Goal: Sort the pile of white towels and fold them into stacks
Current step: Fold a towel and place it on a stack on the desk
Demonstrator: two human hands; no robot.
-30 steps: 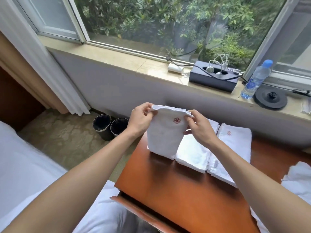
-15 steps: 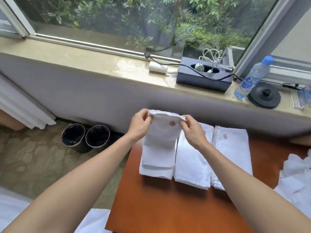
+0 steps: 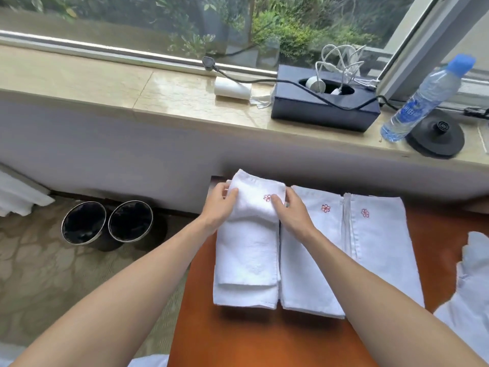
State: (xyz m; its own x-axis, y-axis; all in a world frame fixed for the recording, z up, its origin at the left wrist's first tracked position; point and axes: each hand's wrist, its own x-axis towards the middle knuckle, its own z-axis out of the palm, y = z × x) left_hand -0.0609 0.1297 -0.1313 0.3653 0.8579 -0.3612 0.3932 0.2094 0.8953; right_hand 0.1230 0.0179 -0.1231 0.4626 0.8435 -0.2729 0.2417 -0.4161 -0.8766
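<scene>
Towel stacks: three on the table (image 3: pixel 264 340): left stack (image 3: pixel 246 263), middle stack (image 3: pixel 307 274), right stack (image 3: pixel 383 250)
Bins (image 3: pixel 84 223): two, left of the table
Water bottle (image 3: pixel 423 99): one, beyond the table

Two black bins (image 3: pixel 83 223) on floor, left of grip. Black box (image 3: pixel 322 119), water bottle (image 3: pixel 420 102), round black base (image 3: pixel 434 139) on sill (image 3: pixel 79 78), beyond grip, rightward. White roll (image 3: pixel 232 88) straight beyond.

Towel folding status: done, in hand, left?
Done: middle towel and right towel lie folded on the table. In hand: left hand and right hand hold the top towel on the left stack. Left: a crumpled white pile at the right edge.
</scene>
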